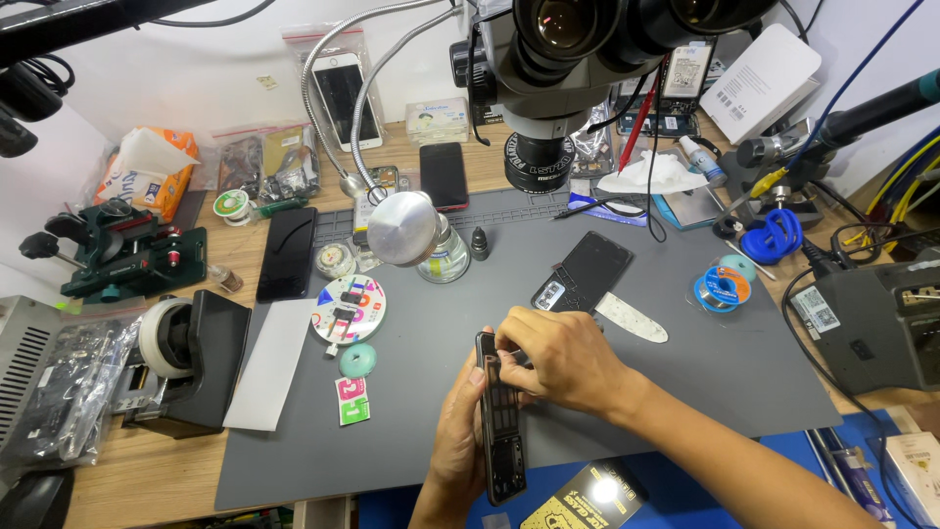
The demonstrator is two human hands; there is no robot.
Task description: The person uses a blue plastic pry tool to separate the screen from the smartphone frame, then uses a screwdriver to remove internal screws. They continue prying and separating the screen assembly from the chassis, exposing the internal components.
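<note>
A: What sits on the grey mat (685,392)?

B: A black back cover (585,271) lies near the middle, with a flat metal blade (632,317) just beside it. To the right are solder spools (722,287). To the left, a round sticker disc (350,309), a small teal ring (357,360) and a white sheet (267,362).

A: And off the mat?

B: A tape dispenser (191,358) and a green clamp jig (127,250) stand at the left. A black phone (287,252) lies between them and the lamp head (402,228). The microscope (548,59) hangs over the far edge. A grey station box (881,318) is at the right.
</note>
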